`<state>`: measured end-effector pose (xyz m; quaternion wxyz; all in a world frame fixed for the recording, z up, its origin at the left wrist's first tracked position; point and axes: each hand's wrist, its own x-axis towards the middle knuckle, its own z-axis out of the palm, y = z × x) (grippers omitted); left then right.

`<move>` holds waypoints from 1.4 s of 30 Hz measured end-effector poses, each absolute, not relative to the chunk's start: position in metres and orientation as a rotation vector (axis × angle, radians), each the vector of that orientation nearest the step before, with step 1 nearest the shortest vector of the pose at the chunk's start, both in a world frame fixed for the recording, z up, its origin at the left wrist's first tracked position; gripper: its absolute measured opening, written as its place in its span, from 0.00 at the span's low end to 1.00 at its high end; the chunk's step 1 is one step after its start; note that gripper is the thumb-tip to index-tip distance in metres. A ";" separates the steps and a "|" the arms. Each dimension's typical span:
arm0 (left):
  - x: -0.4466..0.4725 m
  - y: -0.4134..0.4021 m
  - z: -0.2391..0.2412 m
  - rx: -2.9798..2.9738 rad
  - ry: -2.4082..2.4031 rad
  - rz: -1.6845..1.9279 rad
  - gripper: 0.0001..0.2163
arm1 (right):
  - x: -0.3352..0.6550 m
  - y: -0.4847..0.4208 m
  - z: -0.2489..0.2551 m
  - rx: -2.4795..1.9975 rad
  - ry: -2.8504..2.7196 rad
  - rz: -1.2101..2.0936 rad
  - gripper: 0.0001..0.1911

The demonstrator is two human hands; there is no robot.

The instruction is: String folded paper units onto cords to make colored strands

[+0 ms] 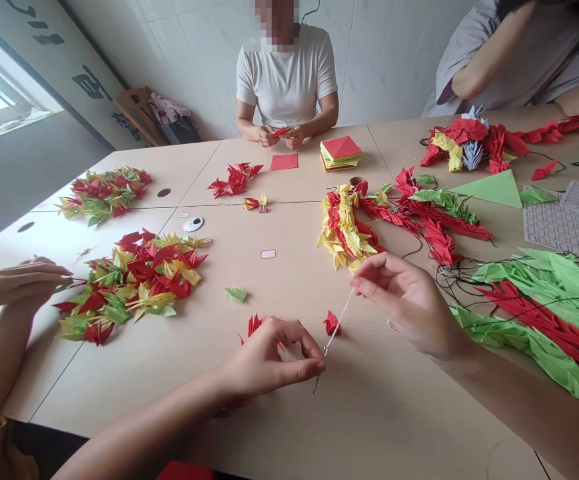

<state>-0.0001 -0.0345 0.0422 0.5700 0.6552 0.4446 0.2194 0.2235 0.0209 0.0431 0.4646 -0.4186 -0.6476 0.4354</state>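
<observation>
My left hand [269,360] is pinched shut on the lower end of a thin white string [338,323], holding a folded red paper crane [255,325] under its fingers. My right hand [409,300] pinches the upper end of the same string, which runs taut between both hands. A small red paper crane [331,323] lies on the table beside the string. A long garland of yellow and red cranes [344,227] lies just beyond my right hand.
A pile of red, yellow and green cranes [134,280] lies at left, where another person's hands [19,283] work. A person in white folds red paper opposite, beside a stack of paper squares [340,153]. Green and red garlands [544,313] lie at right.
</observation>
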 end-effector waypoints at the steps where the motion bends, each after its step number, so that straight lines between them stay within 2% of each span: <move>1: 0.000 -0.035 0.043 1.522 1.036 0.519 0.10 | 0.224 0.022 0.041 -1.052 -1.676 0.993 0.08; 4: 0.000 -0.034 0.043 1.457 1.008 0.546 0.11 | 0.225 0.023 0.036 -1.023 -1.986 0.524 0.05; 6: -0.001 -0.034 0.043 1.400 0.994 0.568 0.11 | 0.227 0.023 0.034 -0.912 -2.118 0.163 0.07; 8: -0.001 -0.034 0.042 1.325 0.988 0.586 0.12 | 0.228 0.022 0.034 -0.773 -2.175 -0.034 0.10; 15: -0.001 -0.032 0.041 1.083 0.940 0.700 0.11 | 0.220 0.002 0.035 -0.163 -2.339 -0.005 0.15; 20: 0.003 -0.034 0.041 1.100 0.944 0.686 0.11 | 0.210 -0.009 0.029 -0.129 -2.271 -0.042 0.08; 29: -0.001 -0.032 0.035 1.280 0.977 0.648 0.13 | 0.218 -0.002 0.039 -0.107 -2.153 0.269 0.09; 36: -0.008 -0.032 0.030 1.484 1.113 0.772 0.13 | 0.216 -0.001 0.034 -0.454 -1.746 0.887 0.09; 40: -0.007 -0.032 0.032 1.549 1.100 0.853 0.23 | 0.213 -0.001 0.033 -0.700 -1.544 1.290 0.03; 42: -0.005 -0.032 0.032 1.492 1.031 0.822 0.22 | 0.211 -0.001 0.032 -0.727 -1.468 1.452 0.03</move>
